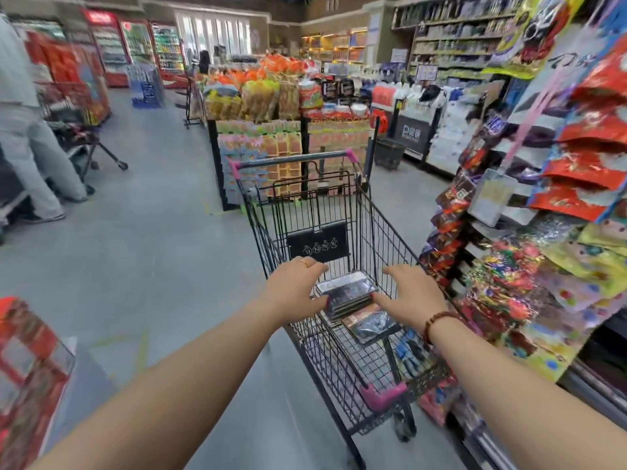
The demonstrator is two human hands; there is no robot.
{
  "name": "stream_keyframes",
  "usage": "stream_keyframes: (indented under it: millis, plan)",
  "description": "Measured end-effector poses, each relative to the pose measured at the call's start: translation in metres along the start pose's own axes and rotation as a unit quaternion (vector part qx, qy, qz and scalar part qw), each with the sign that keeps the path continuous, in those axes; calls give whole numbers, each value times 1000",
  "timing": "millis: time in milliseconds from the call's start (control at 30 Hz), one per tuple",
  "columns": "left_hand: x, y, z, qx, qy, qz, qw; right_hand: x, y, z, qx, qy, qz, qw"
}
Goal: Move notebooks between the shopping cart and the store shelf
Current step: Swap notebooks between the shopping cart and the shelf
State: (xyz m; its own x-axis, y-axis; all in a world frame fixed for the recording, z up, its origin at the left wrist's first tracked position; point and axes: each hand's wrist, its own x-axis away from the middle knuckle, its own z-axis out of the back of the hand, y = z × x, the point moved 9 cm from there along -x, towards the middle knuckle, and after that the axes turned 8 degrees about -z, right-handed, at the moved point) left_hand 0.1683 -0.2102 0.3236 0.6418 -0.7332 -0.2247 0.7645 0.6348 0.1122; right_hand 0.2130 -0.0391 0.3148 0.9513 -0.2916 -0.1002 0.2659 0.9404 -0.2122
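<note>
Because it fills the whole side beyond the right hand, store shelf (559, 198): tall rack hung with red, purple and multicoloured foil packets; no notebook slot can be made out.
Shopping cart: black wire basket with pink plastic corner caps (369, 228), directly beneath and ahead of both hands.
Left hand (295, 286): ringed; thumb on the near corner and fingers over the far edge, clasping the left end of the stack.
Right hand (410, 293): bead bracelet at the wrist; thumb and curved fingers clasping the right end.
Stack of dark glossy-covered notebooks (346, 293): between the two hands, inside the cart, apparently raised off its floor.
Loose dark notebook (369, 322): just below the right thumb, lying on the wire.
Step at the cart: probably a lift-out toward the shelf, though a set-down looks alike.
Next move: even two-handed pressure so the covers do not slide, then clearance of the wire rim before turning rightward.
Obscured: undersides of the fingers; notebook count; a blue item below the right wrist, too blurred to name.
</note>
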Motion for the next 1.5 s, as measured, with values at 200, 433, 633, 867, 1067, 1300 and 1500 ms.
stream_keyframes:
  millis: [200, 433, 633, 867, 1067, 1300, 1500]
  plan:
    - [-62, -36, -20, 6, -16, 3, 1000, -75, 7, -17, -16, -7, -9, 1000]
    - [-116, -65, -48, 18, -47, -6, 999, -137, 15, -41, -6, -24, -28, 999]
    - [-155, -93, -75, 44, -67, -26, 996, -173, 18, -67, -6, -34, -56, 998]
    - [-207, -137, -107, 52, -98, -103, 989, -219, 23, -97, -6, -41, -136, 990]
    - [-248, -172, -133, 64, -127, -170, 975, -245, 26, -116, -4, -38, -213, 976]
    - [-287, -170, -169, 94, -158, -214, 959, -248, 59, -133, -26, -46, -299, 953]
    - [-330, -146, -206, 108, -187, -229, 949, -259, 103, -153, -46, -58, -336, 939]
